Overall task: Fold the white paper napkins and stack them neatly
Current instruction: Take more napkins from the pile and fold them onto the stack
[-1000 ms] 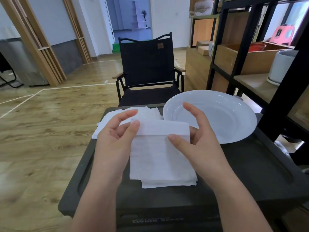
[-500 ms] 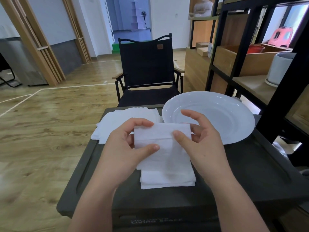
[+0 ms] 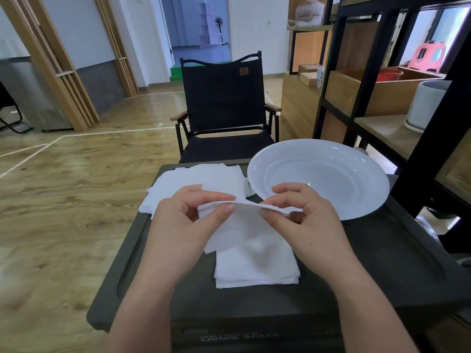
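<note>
You are pinching one napkin (image 3: 239,225) along its top edge, and that edge is running roughly from 9 to 3 o'clock between your two hands. Your left hand (image 3: 186,225) is gripping the 9 o'clock end between thumb and forefinger; your right hand (image 3: 303,220) is pinching the 3 o'clock end the same way, fingers curled, not spread. The sheet is hanging from the fingers toward 6 o'clock, draping down over the folded stack (image 3: 257,273), which is lying on the dark tabletop (image 3: 382,263) directly beneath your hands. So the coming move is probably turning on lowering and squaring the sheet toward 6 o'clock; both hands are sitting about equally near the stack.

The unfolded pile (image 3: 204,182) is waiting at 11 o'clock of your left hand, just beside the white plate (image 3: 331,179) at 1 o'clock.

On the front face below the tabletop, pale lettering (image 3: 238,337) is showing; it looks like "LIVING SPACE", though it is blurred. The black chair (image 3: 221,98) is carrying a small brown patch, unreadable.
</note>
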Available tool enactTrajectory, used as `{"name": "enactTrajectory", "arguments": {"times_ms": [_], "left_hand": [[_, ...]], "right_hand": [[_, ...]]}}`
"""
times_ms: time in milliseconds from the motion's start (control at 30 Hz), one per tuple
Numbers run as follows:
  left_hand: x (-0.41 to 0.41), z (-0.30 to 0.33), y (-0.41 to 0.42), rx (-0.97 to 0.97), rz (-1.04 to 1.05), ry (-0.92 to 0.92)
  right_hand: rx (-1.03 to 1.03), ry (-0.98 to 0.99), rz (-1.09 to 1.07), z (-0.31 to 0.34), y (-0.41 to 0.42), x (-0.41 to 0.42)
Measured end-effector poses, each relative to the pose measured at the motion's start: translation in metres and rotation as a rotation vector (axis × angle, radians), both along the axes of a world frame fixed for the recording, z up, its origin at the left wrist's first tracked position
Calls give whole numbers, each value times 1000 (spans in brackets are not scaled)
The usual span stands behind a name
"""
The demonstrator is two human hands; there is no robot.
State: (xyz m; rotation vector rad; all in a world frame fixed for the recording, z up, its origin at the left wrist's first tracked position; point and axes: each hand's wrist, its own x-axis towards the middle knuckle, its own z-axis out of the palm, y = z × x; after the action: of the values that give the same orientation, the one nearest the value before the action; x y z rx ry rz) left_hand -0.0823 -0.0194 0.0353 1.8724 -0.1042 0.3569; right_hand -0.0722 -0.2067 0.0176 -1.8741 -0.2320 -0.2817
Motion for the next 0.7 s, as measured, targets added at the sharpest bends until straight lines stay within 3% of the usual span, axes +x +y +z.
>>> {"name": "enactTrajectory", "arguments": {"times_ms": [167,333,467,567,700], "left_hand": [[-2,3,2,138,79,-15],[-4,6,-4,-68,-16,24],[-2,1,-2,-48,-22,210],[1,-7,3,43,3,343],[6,-19,8,179,82,420]], "right_hand": [[21,20,39,1,-3,-2],[120,64,50,6,-1,-6],[175,190,-24,5,0,-4],[56,307,-24,-4,-3,1],[-194,322,-151,-8,-3,2]]}}
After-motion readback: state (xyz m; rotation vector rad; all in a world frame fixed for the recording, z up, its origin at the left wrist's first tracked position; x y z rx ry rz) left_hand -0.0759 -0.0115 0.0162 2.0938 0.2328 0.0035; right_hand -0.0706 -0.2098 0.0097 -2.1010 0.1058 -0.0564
